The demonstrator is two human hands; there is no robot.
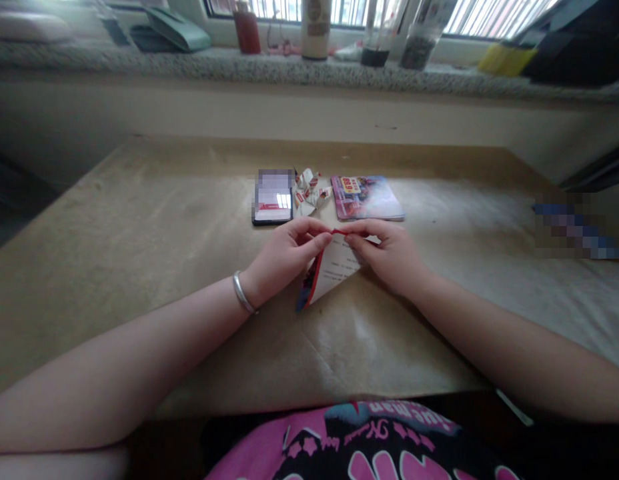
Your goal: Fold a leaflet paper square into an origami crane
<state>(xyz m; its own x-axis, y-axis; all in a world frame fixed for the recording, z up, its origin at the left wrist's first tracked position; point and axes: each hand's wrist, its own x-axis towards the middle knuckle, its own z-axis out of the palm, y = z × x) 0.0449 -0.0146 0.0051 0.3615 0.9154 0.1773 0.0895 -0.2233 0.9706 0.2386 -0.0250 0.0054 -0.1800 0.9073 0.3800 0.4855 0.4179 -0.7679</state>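
Note:
Both hands meet over the middle of the table at the top corner of a folded sheet of printed paper (334,270). White with lines of small text shows on its face, and a red and blue printed strip runs down its left edge. My left hand (298,250), with a silver bangle at the wrist, pinches the paper's top left between thumb and fingers. My right hand (387,250) pinches it just to the right, covering part of that side. The paper's lower corner points down toward the table's near edge.
Beyond my hands lie a phone-like device (273,197), folded paper pieces (309,190) and a stack of colourful printed sheets (368,198). A blurred blue item (579,230) is at the right. Bottles (316,30) and other objects line the granite windowsill (269,70).

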